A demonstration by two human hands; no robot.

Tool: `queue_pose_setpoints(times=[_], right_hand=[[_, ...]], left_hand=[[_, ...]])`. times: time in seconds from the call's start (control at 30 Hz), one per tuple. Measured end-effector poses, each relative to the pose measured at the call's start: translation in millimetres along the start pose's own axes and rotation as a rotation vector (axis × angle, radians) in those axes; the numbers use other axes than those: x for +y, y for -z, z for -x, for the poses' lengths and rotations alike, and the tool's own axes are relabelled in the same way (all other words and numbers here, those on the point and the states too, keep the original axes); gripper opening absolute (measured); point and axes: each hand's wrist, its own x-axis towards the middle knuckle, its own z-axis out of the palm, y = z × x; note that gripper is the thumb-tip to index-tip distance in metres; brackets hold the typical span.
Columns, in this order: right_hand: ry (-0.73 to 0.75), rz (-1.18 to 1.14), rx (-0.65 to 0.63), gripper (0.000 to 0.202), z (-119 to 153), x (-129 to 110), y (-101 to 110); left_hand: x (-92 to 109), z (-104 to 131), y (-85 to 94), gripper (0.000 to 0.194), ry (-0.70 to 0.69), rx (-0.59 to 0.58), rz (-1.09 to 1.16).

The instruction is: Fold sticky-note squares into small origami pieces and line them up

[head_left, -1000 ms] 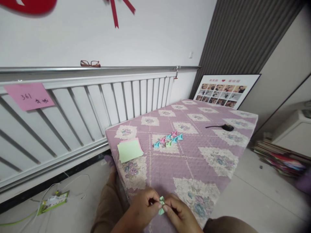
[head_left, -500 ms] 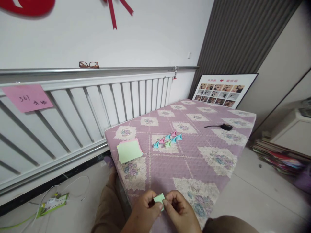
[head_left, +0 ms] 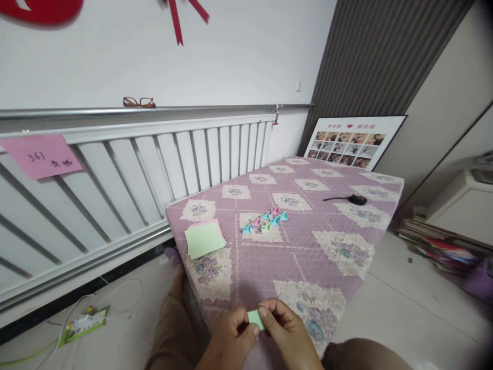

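Note:
A small folded piece of green paper (head_left: 254, 319) is pinched between my two hands above the near end of the table. My left hand (head_left: 233, 336) grips its left side, thumb on top. On its upper right corner, the thumb and forefinger of my right hand (head_left: 284, 329) press together. Farther up the cloth lies a cluster of small folded paper pieces (head_left: 265, 221) in blue, pink and green. Left of them sits a stack of square paper sheets (head_left: 205, 240), pale green on top with pink edges showing beneath.
A purple floral cloth covers the table (head_left: 285, 257). Toward its far right lies a black object with a strap (head_left: 357, 199). A white radiator (head_left: 215, 154) runs along the left, with glasses (head_left: 139, 102) on the pipe above. A power strip (head_left: 85, 326) rests on the floor.
The folded green paper has turned from a tilted angle to lie more level. My right hand has shifted its fingers up onto the paper's upper corner. The view has moved slightly.

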Motion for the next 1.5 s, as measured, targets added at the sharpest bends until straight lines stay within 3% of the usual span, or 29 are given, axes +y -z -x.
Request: queue_pose_setpoints(times=[0.17, 0.4, 0.57, 0.7, 0.8, 0.9, 1.07, 1.27, 1.4, 1.5], right_hand=[[-0.012, 0.057, -0.051, 0.040, -1, 3, 1], [-0.065, -0.090, 0.010, 0.041, 5, 4, -14], [0.018, 0.083, 0.098, 0.041, 1, 5, -5], [-0.048, -0.028, 0.133, 0.042, 2, 7, -7], [-0.099, -0.118, 0.164, 0.041, 4, 10, -12], [-0.036, -0.021, 0.181, 0.039, 5, 11, -13], [0.034, 0.100, 0.114, 0.037, 6, 9, -9], [0.018, 0.108, 0.022, 0.036, 7, 17, -6], [0.008, 0.139, 0.040, 0.035, 8, 25, -2], [-0.048, 0.201, -0.023, 0.032, 7, 26, 5]], left_hand=[[-4, 2, 1.4, 0.015, -0.006, 0.017, -0.074], [-2, 5, 3.6, 0.013, 0.050, -0.097, 0.038], [-4, 5, -2.8, 0.011, 0.075, 0.006, 0.047], [-7, 6, -4.3, 0.014, 0.022, 0.037, 0.022], [-7, 5, -0.7, 0.012, 0.016, -0.001, 0.056], [-6, 2, 4.2, 0.004, 0.025, -0.062, 0.067], [-4, -5, 5.9, 0.013, 0.033, 0.062, 0.076], [-9, -7, 1.9, 0.017, 0.031, 0.167, 0.121], [-16, -10, -1.1, 0.014, 0.063, 0.135, 0.170], [-19, -13, -2.0, 0.005, 0.065, 0.067, 0.162]])
